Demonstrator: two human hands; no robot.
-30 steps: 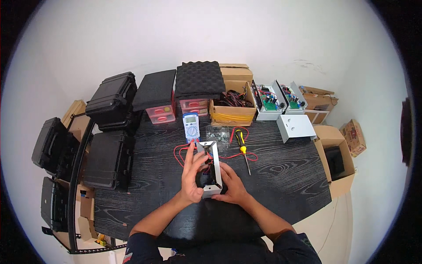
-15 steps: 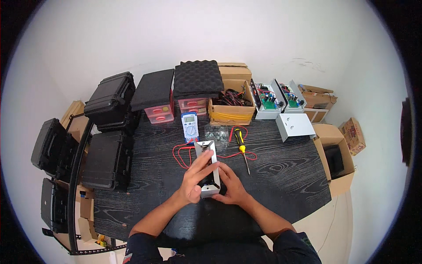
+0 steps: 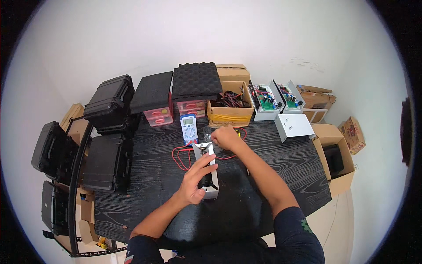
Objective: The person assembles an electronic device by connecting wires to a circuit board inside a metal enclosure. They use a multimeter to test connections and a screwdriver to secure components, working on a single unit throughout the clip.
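An open, narrow grey-white metal enclosure (image 3: 211, 193) sits on the dark table in front of me, dark parts inside it. Across its open top lies my left hand (image 3: 193, 180), long fingers reaching to the right wall and thumb at the near end, steadying it. Beyond the enclosure, my right hand (image 3: 226, 137) is down at a clear tray of small parts (image 3: 209, 131), its fingers curled together. Whatever they pinch is hidden. A yellow-and-black screwdriver (image 3: 238, 133) lies mostly covered by my right hand and forearm. The blue-and-white multimeter (image 3: 189, 128) lies left of the tray, with red leads.
Behind stand pink drawer units (image 3: 159, 117) under black foam, a cardboard box of cables (image 3: 230, 115), and two open enclosures with green circuit boards (image 3: 266, 103). A white metal cover (image 3: 295, 126) lies at the right. Black hard cases (image 3: 107, 163) line the left; an open carton (image 3: 336, 160) stands right.
My right hand has left the enclosure's right side and moved forward to the clear tray, its forearm now crossing over the screwdriver. My left hand stays on the enclosure.
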